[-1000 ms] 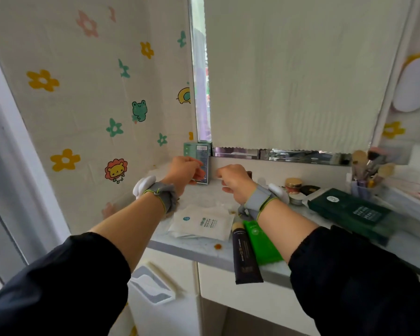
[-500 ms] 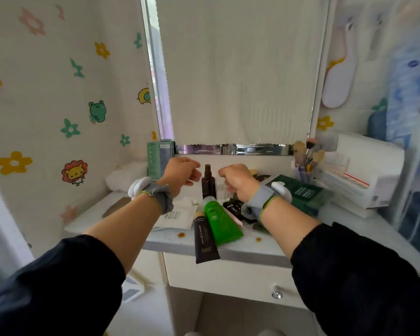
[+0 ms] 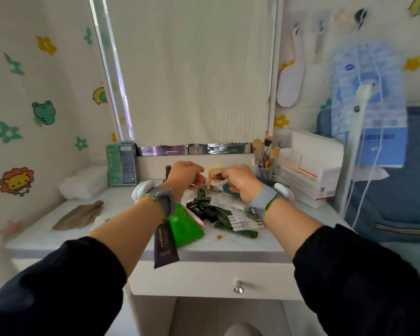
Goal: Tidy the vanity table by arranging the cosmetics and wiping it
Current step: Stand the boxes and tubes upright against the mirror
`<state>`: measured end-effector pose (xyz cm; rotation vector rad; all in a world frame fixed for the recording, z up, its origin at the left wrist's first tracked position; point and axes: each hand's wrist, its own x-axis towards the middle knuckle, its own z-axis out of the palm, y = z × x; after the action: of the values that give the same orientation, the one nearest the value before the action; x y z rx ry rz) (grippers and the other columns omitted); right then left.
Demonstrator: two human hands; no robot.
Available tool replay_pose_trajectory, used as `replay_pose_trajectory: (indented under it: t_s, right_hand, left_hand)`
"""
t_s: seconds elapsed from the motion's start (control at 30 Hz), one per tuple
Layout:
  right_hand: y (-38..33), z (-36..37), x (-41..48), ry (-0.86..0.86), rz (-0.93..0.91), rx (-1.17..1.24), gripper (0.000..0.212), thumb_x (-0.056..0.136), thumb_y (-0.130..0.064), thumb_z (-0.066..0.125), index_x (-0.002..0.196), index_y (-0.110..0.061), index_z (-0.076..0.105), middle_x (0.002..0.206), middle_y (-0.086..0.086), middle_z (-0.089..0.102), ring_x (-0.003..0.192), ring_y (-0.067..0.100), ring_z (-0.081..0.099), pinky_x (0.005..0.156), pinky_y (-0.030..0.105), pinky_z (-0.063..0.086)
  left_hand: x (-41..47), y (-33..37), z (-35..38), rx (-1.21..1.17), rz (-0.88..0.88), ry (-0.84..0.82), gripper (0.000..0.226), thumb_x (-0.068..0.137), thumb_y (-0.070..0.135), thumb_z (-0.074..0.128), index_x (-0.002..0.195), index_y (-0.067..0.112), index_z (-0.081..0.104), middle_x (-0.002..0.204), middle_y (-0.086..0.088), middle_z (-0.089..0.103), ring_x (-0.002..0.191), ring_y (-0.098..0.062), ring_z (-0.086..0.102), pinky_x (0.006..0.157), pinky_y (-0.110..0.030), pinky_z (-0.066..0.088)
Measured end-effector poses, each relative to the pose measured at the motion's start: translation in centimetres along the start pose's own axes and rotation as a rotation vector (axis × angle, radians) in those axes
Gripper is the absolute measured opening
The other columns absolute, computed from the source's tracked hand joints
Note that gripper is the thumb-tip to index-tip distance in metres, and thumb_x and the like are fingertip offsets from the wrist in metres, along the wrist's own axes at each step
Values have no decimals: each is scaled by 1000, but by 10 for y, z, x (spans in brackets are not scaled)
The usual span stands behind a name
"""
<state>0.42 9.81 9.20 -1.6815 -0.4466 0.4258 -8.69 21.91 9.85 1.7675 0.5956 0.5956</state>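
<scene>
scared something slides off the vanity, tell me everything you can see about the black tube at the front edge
The black tube is a soft-looking, matte squeeze tube with gold lettering along it. It lies flat on the vanity table, its wide crimped end overhanging the front edge above the drawer. Its cap end is hidden behind the left wrist. The green tube lies against its right side.

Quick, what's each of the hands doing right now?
Left hand: fingers curled, whether it holds anything cannot be told.
Right hand: pinches a small sachet.
</scene>
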Motion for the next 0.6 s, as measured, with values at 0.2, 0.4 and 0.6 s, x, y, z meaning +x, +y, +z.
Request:
replay_pose_trajectory:
  t_s: [0.2,0.4,0.6]
  right_hand:
    - [12,-25,11,71,-40,-133,17,85,-6,56,99,-2,64,83,9,55,79,22,52,71,32,43]
    - [25,-53,23,111,-192,-657,36,85,-21,63,116,-3,59,121,17,56,114,32,51,96,41,46]
    - [30,-65,39,62,-214,-1009,72,76,-44,71,132,-11,41,141,17,38,130,39,34,105,47,33]
  left_hand:
    - [8,-2,35,8,-10,-39,17,92,6,53,79,9,63,59,-5,65,50,-16,59,45,-20,44]
    - [21,-3,69,35,-21,-65,14,91,2,50,87,6,63,72,-8,63,55,-17,56,41,-18,43]
    - [45,-16,87,255,10,-35,19,89,5,51,94,12,67,83,-10,65,66,-18,60,54,-27,51]
